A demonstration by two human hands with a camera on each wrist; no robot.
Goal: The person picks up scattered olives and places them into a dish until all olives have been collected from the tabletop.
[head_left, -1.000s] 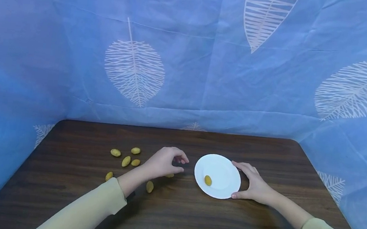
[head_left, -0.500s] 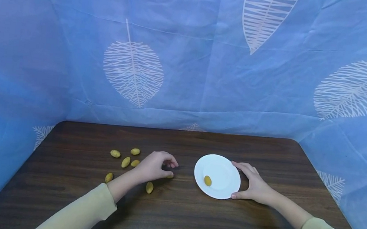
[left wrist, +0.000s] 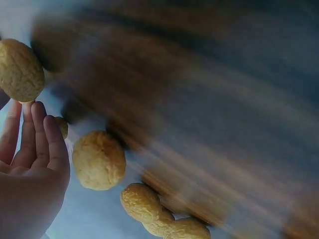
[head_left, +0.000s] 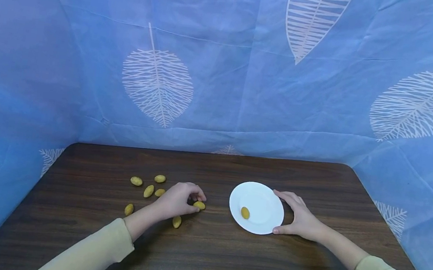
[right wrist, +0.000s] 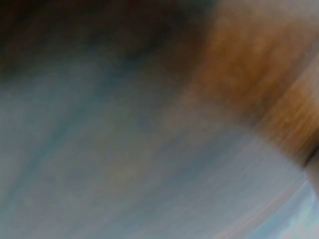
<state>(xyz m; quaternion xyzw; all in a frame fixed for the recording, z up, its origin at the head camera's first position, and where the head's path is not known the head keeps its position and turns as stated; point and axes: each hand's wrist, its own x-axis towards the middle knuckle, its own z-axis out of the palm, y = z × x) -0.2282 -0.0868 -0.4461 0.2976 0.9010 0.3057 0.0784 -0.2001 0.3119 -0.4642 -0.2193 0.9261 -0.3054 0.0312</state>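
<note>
In the head view my left hand (head_left: 178,198) is low over the table, thumb and fingertips on either side of a small yellow oval fruit (head_left: 199,205), pinching it. The left wrist view shows that fruit (left wrist: 21,70) as wrinkled and yellow-brown, right at the fingertips; most of the thumb is hidden. To the right, a round white plate (head_left: 263,197) holds one similar fruit (head_left: 245,213). My right hand (head_left: 300,218) grips the plate's right rim, fingers at the back and thumb at the front. The right wrist view is blurred, with only a sliver of skin at its edge.
Several more yellow fruits lie left of the left hand, one of them (head_left: 149,191) in a loose group; another (head_left: 177,222) lies under the left wrist. All rest on a dark wooden table (head_left: 227,259). A blue cloth (head_left: 221,87) with white leaf prints hangs behind.
My left hand has moved left and down onto the fruit, which its thumb partly hid half a second ago. The right hand and the plate have stayed put.
</note>
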